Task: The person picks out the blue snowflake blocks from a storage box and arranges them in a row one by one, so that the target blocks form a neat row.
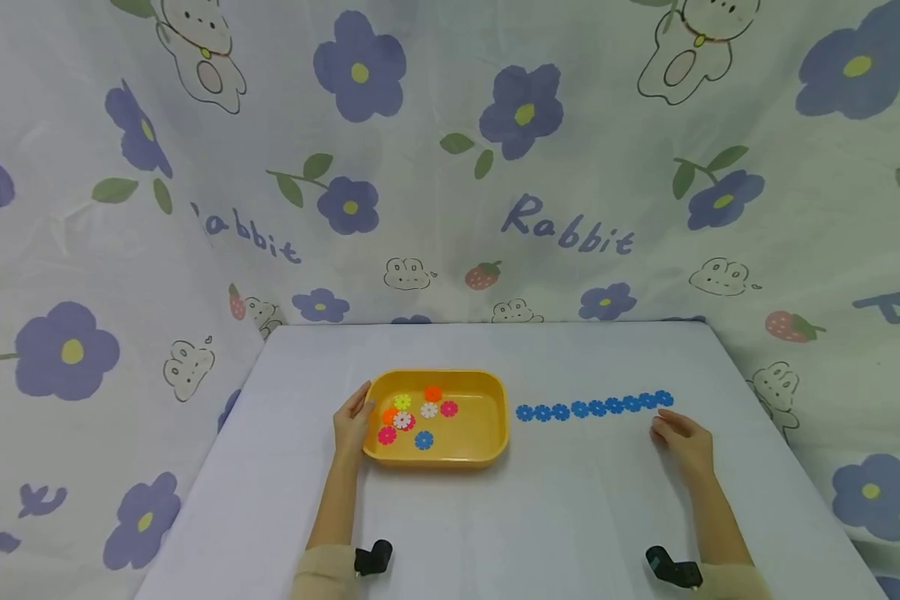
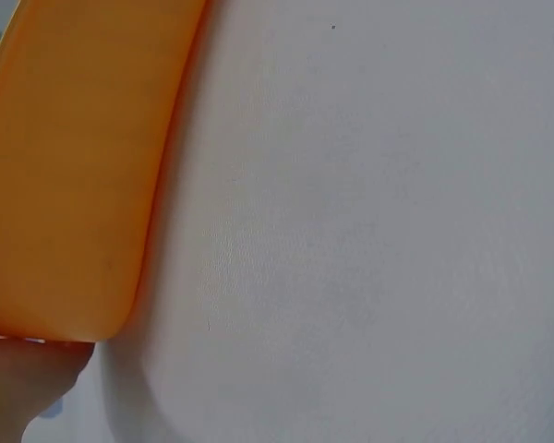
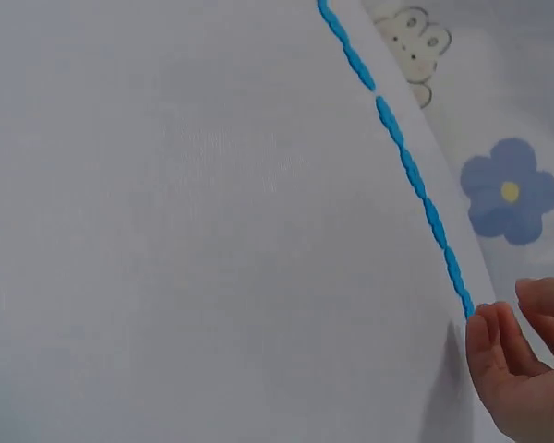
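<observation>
In the head view, my left hand (image 1: 351, 421) grips the left end of a yellow plastic tray (image 1: 483, 457). The left wrist view shows that hand (image 2: 28, 383) against the end of the tray's orange-looking outer wall (image 2: 69, 185). To the tray's right runs a long row of blue flower-shaped discs (image 1: 597, 407). My right hand (image 1: 686, 442) is at the row's right end, fingers loosely bent, thumb apart from them in the right wrist view. Its fingertips (image 3: 485, 323) are at or just beside the last disc of the blue row (image 3: 411, 171); contact is unclear.
Inside the tray lie several loose flower discs: a blue one (image 1: 423, 440), a yellow one (image 1: 402, 402), and pink, orange and white ones. A white cloth (image 1: 555, 517) covers the table. Patterned fabric (image 1: 435, 167) hangs behind and at both sides.
</observation>
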The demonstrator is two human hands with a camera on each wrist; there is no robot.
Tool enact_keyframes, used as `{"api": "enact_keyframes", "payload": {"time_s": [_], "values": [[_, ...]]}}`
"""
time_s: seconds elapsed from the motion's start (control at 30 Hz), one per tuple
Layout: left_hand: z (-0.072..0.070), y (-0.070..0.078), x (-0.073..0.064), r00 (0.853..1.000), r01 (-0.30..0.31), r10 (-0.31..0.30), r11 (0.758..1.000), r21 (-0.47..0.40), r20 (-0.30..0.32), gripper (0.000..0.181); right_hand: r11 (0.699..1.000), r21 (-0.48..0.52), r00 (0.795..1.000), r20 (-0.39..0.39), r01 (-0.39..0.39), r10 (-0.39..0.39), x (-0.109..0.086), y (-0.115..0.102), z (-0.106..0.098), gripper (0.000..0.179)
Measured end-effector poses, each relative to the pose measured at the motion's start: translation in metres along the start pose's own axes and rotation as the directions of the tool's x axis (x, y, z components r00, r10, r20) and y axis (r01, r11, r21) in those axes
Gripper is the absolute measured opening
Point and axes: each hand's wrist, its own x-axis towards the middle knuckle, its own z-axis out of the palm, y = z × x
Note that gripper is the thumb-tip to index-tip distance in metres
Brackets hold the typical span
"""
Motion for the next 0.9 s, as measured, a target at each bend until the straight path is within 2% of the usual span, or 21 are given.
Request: {"api": "enact_keyframes", "payload": {"time_s": [0.17, 0.27, 0.43, 0.53, 0.67, 0.8, 0.9], "values": [[0.000, 0.001, 0.002, 1.000, -0.010, 0.010, 1.000, 0.002, 0.004, 0.043, 0.992, 0.121, 0.996, 0.087, 0.022, -0.032, -0.009, -0.007, 0.020, 0.050], [0.000, 0.000, 0.002, 1.000, -0.009, 0.009, 1.000, 0.009, 0.002, 0.043, 0.987, 0.151, 0.982, 0.172, 0.056, -0.082, -0.014, -0.011, 0.037, 0.051], [-0.001, -0.002, 0.002, 1.000, 0.000, 0.000, 1.000, 0.006, 0.007, 0.042, 0.974, 0.152, 0.929, 0.305, 0.169, -0.209, -0.028, -0.019, 0.078, 0.048], [-0.001, -0.003, 0.002, 1.000, -0.003, 0.003, 1.000, 0.008, 0.013, 0.043, 0.963, 0.174, 0.894, 0.368, 0.205, -0.257, -0.038, -0.036, 0.103, 0.044], [-0.001, -0.003, 0.002, 1.000, -0.009, 0.009, 1.000, 0.007, 0.022, 0.043, 0.951, 0.142, 0.825, 0.474, 0.274, -0.308, -0.049, -0.065, 0.137, 0.038], [-0.001, -0.003, 0.003, 1.000, -0.004, 0.003, 1.000, 0.009, 0.022, 0.043, 0.902, 0.091, 0.721, 0.568, 0.423, -0.396, -0.049, -0.081, 0.174, 0.035], [0.000, -0.003, 0.003, 1.000, 0.004, -0.004, 1.000, 0.007, 0.026, 0.043, 0.871, 0.090, 0.655, 0.624, 0.482, -0.427, -0.046, -0.087, 0.202, 0.034]]}}
